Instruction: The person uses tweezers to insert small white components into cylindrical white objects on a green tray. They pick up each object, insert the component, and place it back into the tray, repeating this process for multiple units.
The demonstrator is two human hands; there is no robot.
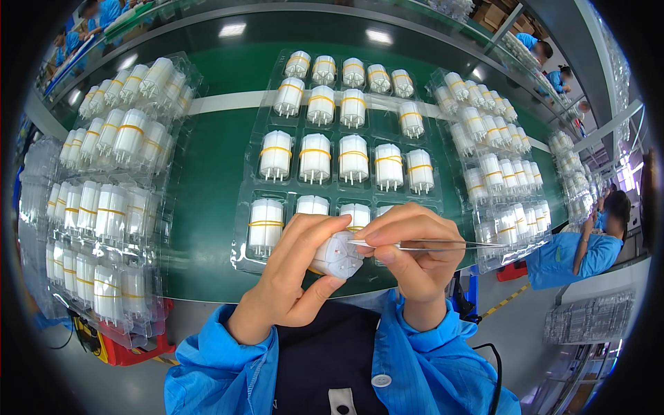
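My left hand [294, 270] is closed round a white bundle [339, 257], its fingers curled about the sides. The bundle's end face is turned up toward me and shows wedge-like segments with small pin-like details. In my right hand [418, 252], a pair of slim metal tweezers [499, 245] is pinched between thumb and fingers. Their tip reaches the upper edge of the bundle's end face; whether it touches cannot be made out. Just beyond my hands lies a clear plastic tray [243, 238] with rows of similar white bundles [276, 153], each tied with a yellow rubber band.
Stacked clear trays of banded white bundles stand at left [111, 214] and right [508, 176] on the green table [207, 270]. A metal rail [304, 17] crosses the far side. At right sits a person in blue [577, 256]; a red stool [138, 353] is below left.
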